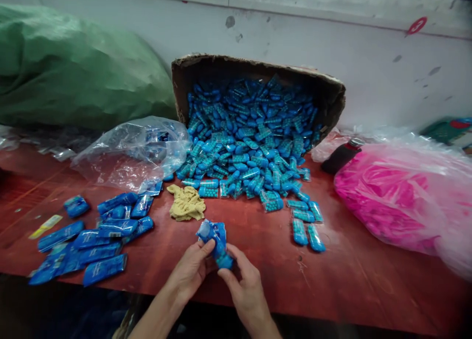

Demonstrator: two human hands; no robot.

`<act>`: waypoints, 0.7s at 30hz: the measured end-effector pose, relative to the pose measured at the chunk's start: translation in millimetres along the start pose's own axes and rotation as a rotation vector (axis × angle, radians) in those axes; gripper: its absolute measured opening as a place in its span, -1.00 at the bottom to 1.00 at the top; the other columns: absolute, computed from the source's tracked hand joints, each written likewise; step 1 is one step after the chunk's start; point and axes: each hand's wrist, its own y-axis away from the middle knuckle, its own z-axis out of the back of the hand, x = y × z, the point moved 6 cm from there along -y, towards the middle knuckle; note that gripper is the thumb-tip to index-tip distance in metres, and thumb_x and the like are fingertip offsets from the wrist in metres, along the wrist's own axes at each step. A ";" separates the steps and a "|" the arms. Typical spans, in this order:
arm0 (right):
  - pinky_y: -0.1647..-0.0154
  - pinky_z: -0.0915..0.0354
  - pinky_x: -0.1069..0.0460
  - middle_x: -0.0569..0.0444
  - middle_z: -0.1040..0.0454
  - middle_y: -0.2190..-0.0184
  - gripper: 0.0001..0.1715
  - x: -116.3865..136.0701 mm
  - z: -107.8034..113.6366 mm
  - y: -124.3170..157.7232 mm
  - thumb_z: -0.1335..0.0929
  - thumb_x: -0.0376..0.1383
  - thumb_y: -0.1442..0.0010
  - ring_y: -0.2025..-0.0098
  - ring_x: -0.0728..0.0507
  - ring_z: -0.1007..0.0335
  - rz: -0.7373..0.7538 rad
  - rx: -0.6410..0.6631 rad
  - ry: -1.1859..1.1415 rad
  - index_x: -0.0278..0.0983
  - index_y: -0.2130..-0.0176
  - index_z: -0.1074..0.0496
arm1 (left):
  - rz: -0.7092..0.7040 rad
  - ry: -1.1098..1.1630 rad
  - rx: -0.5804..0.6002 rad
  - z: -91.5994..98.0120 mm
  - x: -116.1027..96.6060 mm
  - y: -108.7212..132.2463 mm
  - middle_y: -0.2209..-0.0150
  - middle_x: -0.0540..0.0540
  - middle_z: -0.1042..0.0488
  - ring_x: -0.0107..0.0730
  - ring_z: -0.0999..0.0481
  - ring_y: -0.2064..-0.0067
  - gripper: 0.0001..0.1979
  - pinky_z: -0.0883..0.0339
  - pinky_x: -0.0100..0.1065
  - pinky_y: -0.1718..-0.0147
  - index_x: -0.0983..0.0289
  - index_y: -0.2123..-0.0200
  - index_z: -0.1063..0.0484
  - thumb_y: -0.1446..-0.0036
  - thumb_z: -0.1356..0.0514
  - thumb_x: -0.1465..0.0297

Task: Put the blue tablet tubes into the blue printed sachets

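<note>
My left hand [191, 270] and my right hand [245, 287] meet near the front edge of the red table [350, 275]. Both are closed on one small blue packet [216, 240], held up just above the tabletop. The left thumb presses its upper end and the right fingers pinch its lower end. A tipped cardboard box [332, 90] at the back spills a big pile of blue packets [247, 142] toward me. Filled blue sleeves [92, 240] lie in a loose group at the left front.
A yellow rag [187, 202] lies just beyond my hands. A clear plastic bag [136, 149] sits left of the pile, a green sack [73, 68] behind it. A pink bag [398, 196] and a dark bottle [341, 156] are at the right.
</note>
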 end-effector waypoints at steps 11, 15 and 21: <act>0.29 -0.25 0.08 0.17 -0.33 0.37 -0.30 -1.0 7.2 -8.9 -0.46 -0.28 0.10 0.36 -0.05 -0.25 -0.101 0.038 -0.164 -0.09 -0.04 -0.27 | 0.103 0.078 0.237 -10.0 4.1 3.0 0.38 0.11 -0.54 -0.34 -0.51 0.32 -0.84 -0.31 -0.34 0.27 0.32 0.29 -0.47 -0.02 -0.15 0.45; 0.37 -0.24 0.10 0.21 -0.25 0.46 -0.25 -1.7 7.0 -8.7 -0.46 -0.26 0.10 0.44 -0.02 -0.19 -0.103 0.017 -0.095 -0.08 -0.08 -0.21 | 0.106 0.051 0.237 -12.5 4.4 6.2 0.40 0.09 -0.54 -0.38 -0.50 0.33 -0.89 -0.29 -0.39 0.27 0.31 0.36 -0.48 0.00 -0.17 0.47; 0.12 -0.22 0.06 0.14 -0.27 0.23 -0.15 10.1 9.0 -16.1 -0.48 -0.22 0.14 0.15 -0.11 -0.24 -0.039 0.104 -0.002 -0.01 -0.11 -0.15 | 0.131 0.034 0.333 -17.8 3.4 8.7 0.29 0.14 -0.53 -0.28 -0.49 0.21 -0.82 -0.26 -0.33 0.20 0.31 0.28 -0.46 0.00 -0.16 0.48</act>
